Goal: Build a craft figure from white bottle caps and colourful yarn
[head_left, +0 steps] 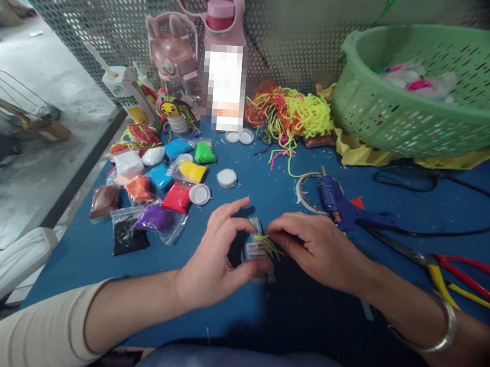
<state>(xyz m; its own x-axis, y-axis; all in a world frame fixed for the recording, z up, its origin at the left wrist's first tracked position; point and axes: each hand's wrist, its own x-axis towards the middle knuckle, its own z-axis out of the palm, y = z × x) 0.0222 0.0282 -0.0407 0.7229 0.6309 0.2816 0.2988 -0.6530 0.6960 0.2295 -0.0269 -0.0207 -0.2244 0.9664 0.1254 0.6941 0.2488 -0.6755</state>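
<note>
My left hand (215, 254) holds a small whitish, partly clear plastic piece (253, 251) between thumb and forefinger, low over the blue table (187, 291). Its exact kind is hard to make out. Short yellow-green yarn strands (271, 244) lie across the top of this piece. At their right end, my right hand (320, 247) has thumb and forefinger pinched together on the yarn. Beyond the hands is a round white lid (227, 177). A blue glue gun (338, 201) rests just past my right hand.
Bagged coloured clay (154, 217) covers the left. Behind stand a drink carton (127, 94), a yellow-faced figure (176, 117), a pink bottle (225, 17) and a yarn heap (296, 111). Rightward are a green basket (417, 120), a tape roll (305, 193) and red-and-yellow-handled pliers (444, 273).
</note>
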